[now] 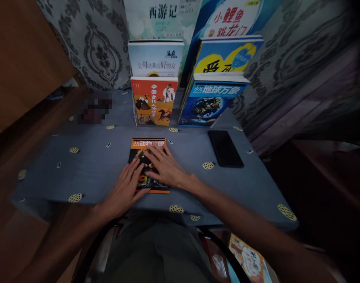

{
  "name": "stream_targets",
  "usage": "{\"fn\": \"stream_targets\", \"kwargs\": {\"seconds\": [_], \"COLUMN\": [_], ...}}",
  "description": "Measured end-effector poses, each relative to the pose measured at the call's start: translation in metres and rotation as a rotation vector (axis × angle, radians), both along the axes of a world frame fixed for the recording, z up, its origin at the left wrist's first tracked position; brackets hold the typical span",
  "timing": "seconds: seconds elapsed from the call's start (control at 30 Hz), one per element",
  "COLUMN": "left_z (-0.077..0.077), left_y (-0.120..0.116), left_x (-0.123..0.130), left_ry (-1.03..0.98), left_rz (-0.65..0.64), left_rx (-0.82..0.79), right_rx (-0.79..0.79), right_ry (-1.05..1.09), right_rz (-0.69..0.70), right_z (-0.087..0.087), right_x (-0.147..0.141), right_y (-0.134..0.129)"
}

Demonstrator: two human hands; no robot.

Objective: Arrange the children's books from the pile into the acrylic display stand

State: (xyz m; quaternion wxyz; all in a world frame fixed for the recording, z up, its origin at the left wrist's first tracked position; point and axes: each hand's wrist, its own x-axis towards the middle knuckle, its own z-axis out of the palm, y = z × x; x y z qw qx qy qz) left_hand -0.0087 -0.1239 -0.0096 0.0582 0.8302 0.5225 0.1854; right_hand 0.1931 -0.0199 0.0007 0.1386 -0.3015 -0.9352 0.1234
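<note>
A book with an orange and black cover [154, 191] lies flat near the front edge of the cloth-covered table [91, 165]. My left hand [125, 188] rests on the book's left side with its fingers spread. Flat across the right part of the cover lies my right hand [164, 167], fingers apart too. Between them, the hands hide much of the cover picture. Neither hand grips anything.
Books stand in tiers behind, including an orange one [155, 102] and a blue one [212, 102]. A black phone [225, 148] lies at the right. Another book [249, 259] is below the table's front edge. Patterned curtains hang behind.
</note>
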Motion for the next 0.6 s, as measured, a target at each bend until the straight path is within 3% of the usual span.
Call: {"fn": "stream_targets", "kwargs": {"seconds": [0.13,0.33,0.47,0.6], "left_z": [-0.003,-0.004,-0.003,0.005], "left_y": [0.001,0.003,0.01,0.026], "left_x": [0.0,-0.007,-0.009,-0.007], "left_ry": [0.002,-0.049,-0.163,-0.394], "left_rz": [-0.008,-0.027,0.103,0.185], "left_rx": [-0.012,-0.044,-0.111,-0.164], "right_rx": [-0.031,-0.115,-0.137,-0.162], "right_ry": [0.001,0.094,0.119,0.122], "right_rz": [0.029,-0.038,-0.178,-0.182], "right_z": [0.001,-0.001,-0.005,-0.006], "right_x": [-0.003,0.018,0.029,0.031], "right_y": [-0.025,-0.04,-0.047,-0.048]}}
